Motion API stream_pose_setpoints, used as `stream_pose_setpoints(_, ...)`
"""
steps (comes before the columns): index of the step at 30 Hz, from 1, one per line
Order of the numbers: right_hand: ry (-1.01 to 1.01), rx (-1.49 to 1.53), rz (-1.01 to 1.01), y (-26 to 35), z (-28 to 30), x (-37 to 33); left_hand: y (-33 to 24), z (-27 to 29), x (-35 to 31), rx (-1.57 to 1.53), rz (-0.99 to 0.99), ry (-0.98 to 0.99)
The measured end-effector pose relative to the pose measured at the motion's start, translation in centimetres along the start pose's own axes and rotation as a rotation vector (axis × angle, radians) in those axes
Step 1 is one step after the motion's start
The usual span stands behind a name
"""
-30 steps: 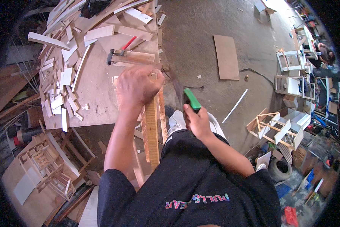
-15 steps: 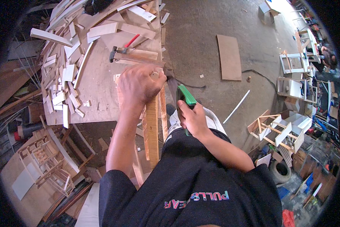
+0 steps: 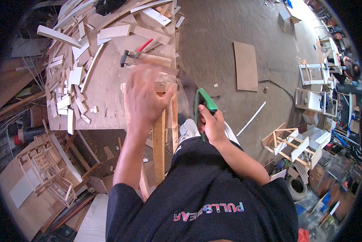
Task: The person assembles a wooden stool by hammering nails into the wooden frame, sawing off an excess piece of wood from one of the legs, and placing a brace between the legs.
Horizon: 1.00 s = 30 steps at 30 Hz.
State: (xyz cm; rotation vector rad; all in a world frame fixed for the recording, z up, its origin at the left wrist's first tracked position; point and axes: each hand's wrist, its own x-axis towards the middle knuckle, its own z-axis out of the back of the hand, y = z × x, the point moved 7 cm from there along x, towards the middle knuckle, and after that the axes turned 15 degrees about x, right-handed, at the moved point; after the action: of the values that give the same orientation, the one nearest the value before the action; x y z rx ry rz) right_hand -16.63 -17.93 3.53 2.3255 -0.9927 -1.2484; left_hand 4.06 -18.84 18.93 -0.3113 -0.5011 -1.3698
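Green-handled saw sits near the frame's centre, its handle grasped by the fingers of the right hand. Left of centre, the left hand overlaps a wooden bar; blur hides whether its fingers grip. Wood scraps cover the worktop, upper left.

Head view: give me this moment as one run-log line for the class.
left hand: open, blurred, near wooden strip | right hand: gripping green-handled saw | table: scattered wood offcuts
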Motion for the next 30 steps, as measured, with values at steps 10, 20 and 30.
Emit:
stream_pose_setpoints(10,0.034,-0.098,0.12,5.8,2.1,2.3,-0.3,-1.6,-8.5,-0.328,0.749,0.721)
stream_pose_setpoints(20,0.245,-0.285,0.266,12.1,3.4,1.9,5.2,6.7,-11.4,-0.3,1.074,0.391)
stream_pose_setpoints(30,0.67,-0.754,0.767,16.4,-6.2,3.5,8.0,17.2,-13.9,-0.5,1.06,-0.375)
